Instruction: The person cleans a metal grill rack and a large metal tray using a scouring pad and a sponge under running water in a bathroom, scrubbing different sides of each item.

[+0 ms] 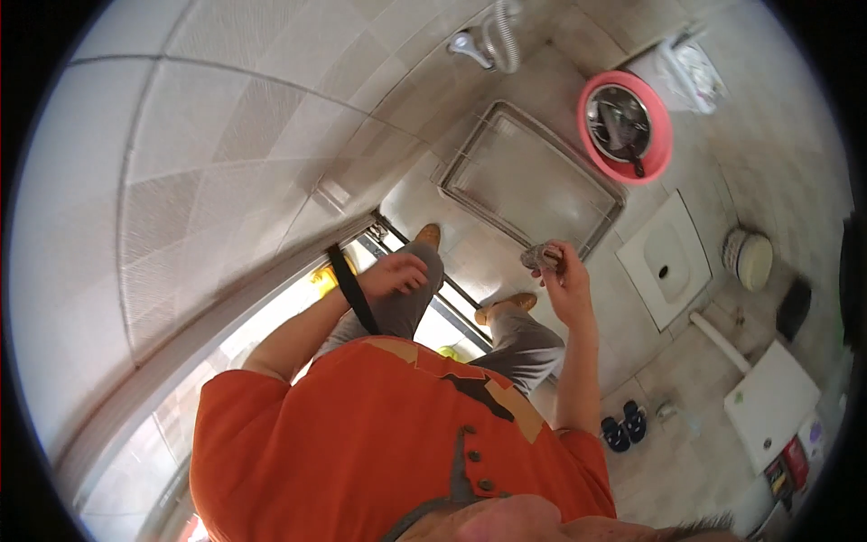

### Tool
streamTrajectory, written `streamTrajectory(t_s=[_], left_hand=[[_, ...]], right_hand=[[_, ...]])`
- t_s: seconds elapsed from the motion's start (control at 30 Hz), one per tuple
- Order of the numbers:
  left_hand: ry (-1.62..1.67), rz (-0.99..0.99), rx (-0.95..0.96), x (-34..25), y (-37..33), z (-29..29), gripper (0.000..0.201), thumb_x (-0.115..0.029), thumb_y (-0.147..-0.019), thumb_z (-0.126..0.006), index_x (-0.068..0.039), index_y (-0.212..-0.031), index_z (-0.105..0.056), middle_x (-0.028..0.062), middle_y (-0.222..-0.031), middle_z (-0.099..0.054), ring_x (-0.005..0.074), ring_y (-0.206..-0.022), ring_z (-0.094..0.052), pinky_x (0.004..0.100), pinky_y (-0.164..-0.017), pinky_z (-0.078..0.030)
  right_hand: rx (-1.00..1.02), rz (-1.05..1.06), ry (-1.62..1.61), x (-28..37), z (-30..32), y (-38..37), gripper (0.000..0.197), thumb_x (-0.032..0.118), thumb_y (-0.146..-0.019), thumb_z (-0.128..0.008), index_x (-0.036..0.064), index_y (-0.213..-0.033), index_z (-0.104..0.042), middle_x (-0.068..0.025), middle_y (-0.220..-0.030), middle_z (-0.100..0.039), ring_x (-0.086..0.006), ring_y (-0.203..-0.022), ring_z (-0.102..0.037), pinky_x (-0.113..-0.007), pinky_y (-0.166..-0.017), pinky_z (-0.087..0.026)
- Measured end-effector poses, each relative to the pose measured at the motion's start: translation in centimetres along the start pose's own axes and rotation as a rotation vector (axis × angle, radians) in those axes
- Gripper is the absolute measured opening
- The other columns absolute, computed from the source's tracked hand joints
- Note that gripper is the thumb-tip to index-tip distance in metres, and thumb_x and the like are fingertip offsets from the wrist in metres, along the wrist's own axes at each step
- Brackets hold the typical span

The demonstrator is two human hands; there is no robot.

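My right hand (567, 282) is raised in front of me, its thumb and fingers closed on a grey, tangled scouring pad (540, 256) that looks like steel wool. Beyond it on the floor lies a rectangular metal wire rack (506, 237) with rounded corners. My left hand (396, 275) hovers over my left leg with its fingers loosely bent and nothing visible in them. A black strap (350, 287) runs beside my left wrist.
A pink basin (661, 144) holding a pan stands past the rack, near a white bin (673, 74). To the right are a squat toilet (666, 257), a white bucket (748, 258) and dark slippers (625, 426). A shower hose (503, 41) hangs on the tiled wall. A doorway threshold (465, 312) passes beneath me.
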State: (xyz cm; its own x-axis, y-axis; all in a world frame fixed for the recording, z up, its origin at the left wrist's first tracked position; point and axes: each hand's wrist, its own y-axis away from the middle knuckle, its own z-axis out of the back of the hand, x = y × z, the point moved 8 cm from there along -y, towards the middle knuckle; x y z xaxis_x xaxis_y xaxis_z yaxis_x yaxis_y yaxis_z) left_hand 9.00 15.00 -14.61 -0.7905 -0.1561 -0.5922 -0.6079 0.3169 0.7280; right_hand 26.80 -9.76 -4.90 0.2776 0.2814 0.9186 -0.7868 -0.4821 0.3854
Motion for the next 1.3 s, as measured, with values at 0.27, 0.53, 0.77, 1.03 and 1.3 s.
streamTrajectory(t_s=[0.27, 0.53, 0.77, 1.03, 1.3], left_hand=[[-0.357, 0.69, -1.005, 31.5, 12.7, 23.9, 0.041, -0.031, -0.084, -0.062, 0.002, -0.106, -0.057, 0.0147, -0.089, -0.062, 0.0245, -0.068, -0.062, 0.0424, -0.047, -0.049], [-0.094, 0.79, -1.153, 39.4, 11.0, 28.1, 0.062, -0.03, -0.08, -0.067, 0.003, -0.126, -0.043, 0.0165, -0.107, -0.058, 0.0258, -0.09, -0.058, 0.0404, -0.078, -0.046], [-0.082, 0.635, -1.096, 38.8, 9.9, 27.0, 0.047, -0.027, -0.082, -0.067, 0.003, -0.114, -0.05, 0.0124, -0.095, -0.06, 0.0205, -0.078, -0.057, 0.0349, -0.069, -0.046], [-0.171, 0.501, -1.038, 32.9, 9.8, 23.5, 0.032, -0.025, -0.083, -0.066, 0.002, -0.101, -0.059, 0.0077, -0.081, -0.061, 0.0145, -0.064, -0.056, 0.0285, -0.058, -0.047], [-0.552, 0.213, -0.969, 20.6, 4.7, 17.4, 0.026, -0.023, -0.086, -0.063, 0.002, -0.089, -0.06, 0.0071, -0.069, -0.06, 0.0136, -0.06, -0.054, 0.0301, -0.056, -0.044]], right_hand=[[0.431, 0.258, 0.22, -5.0, -3.5, -8.0, 0.034, -0.009, -0.071, -0.051, 0.0047, -0.102, -0.055, -0.0108, -0.093, -0.056, -0.0232, -0.082, -0.058, -0.03, -0.069, -0.047], [0.352, 0.212, 0.491, -11.1, -1.4, -12.2, 0.034, -0.006, -0.071, -0.05, 0.0033, -0.103, -0.054, -0.0117, -0.091, -0.056, -0.0257, -0.082, -0.058, -0.031, -0.066, -0.046], [0.208, 0.256, 0.468, -13.1, 0.0, -13.6, 0.036, -0.001, -0.072, -0.052, 0.0021, -0.107, -0.054, -0.0149, -0.094, -0.057, -0.03, -0.082, -0.058, -0.033, -0.066, -0.046], [0.322, 0.368, 0.527, -19.5, -2.8, -18.7, 0.03, 0.0, -0.074, -0.055, 0.0024, -0.104, -0.054, -0.0094, -0.091, -0.058, -0.0201, -0.083, -0.056, -0.03, -0.074, -0.044], [0.495, 0.158, 0.293, -21.8, -5.4, -20.5, 0.027, 0.008, -0.073, -0.06, 0.0017, -0.099, -0.053, -0.0109, -0.086, -0.057, -0.0197, -0.077, -0.053, -0.032, -0.074, -0.045]])
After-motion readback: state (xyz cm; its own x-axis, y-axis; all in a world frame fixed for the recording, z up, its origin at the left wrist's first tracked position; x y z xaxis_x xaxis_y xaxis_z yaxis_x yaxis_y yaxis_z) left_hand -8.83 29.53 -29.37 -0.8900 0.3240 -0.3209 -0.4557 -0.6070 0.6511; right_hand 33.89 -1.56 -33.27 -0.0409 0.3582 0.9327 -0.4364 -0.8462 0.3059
